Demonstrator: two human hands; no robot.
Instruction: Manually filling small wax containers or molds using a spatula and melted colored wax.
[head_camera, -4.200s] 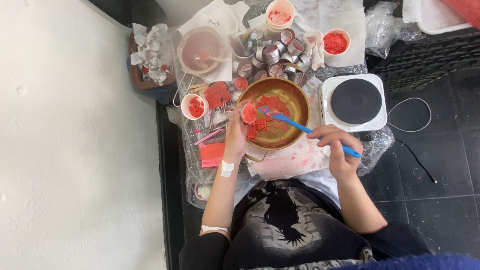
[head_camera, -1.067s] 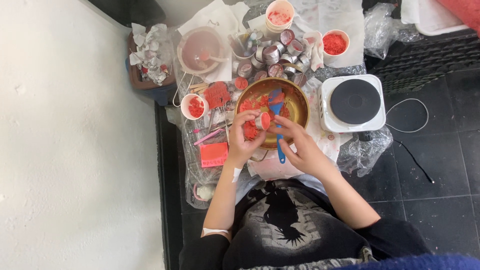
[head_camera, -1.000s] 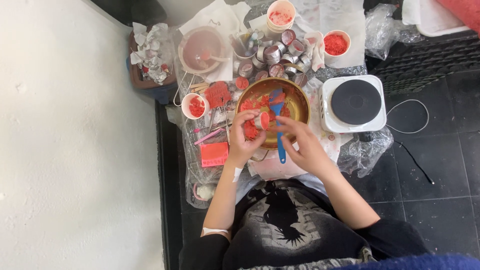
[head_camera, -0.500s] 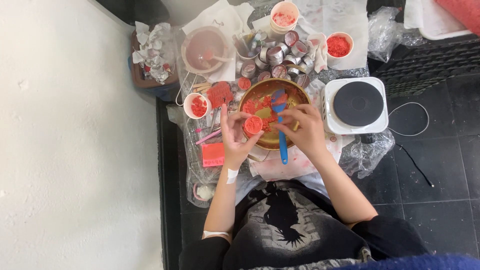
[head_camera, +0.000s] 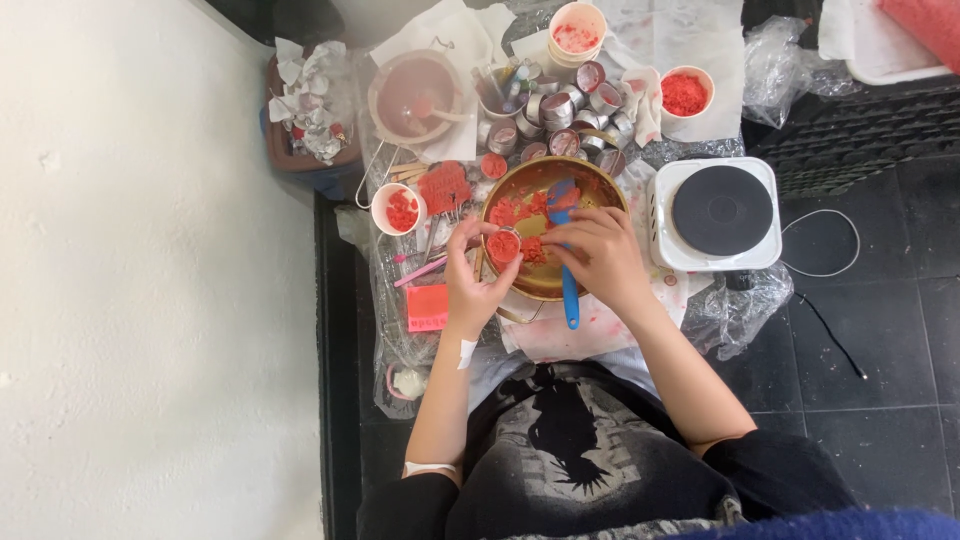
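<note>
Black tiled floor (head_camera: 880, 400) fills the right side, seen from above, with a pale wall (head_camera: 150, 300) on the left. Between them, clear plastic sheeting (head_camera: 735, 310) covers a low work area. On it, to the right, sits a white single hotplate (head_camera: 712, 212) with a dark round top. Just left of the hotplate is a brass bowl (head_camera: 545, 235) holding red crumbly pieces. Beyond the bowl lie a cluster of small silver tins (head_camera: 570, 115) and white paper cups of red bits (head_camera: 685, 95); another white cup (head_camera: 400, 208) stands left of the bowl. The person's right hand (head_camera: 598, 258) is closed around a blue spatula (head_camera: 567, 255), its blade in the bowl, handle pointing toward the body. The left hand (head_camera: 478, 285) pinches a small round tin (head_camera: 503, 246), filled with red, over the bowl's near-left rim, just beside the right hand
</note>
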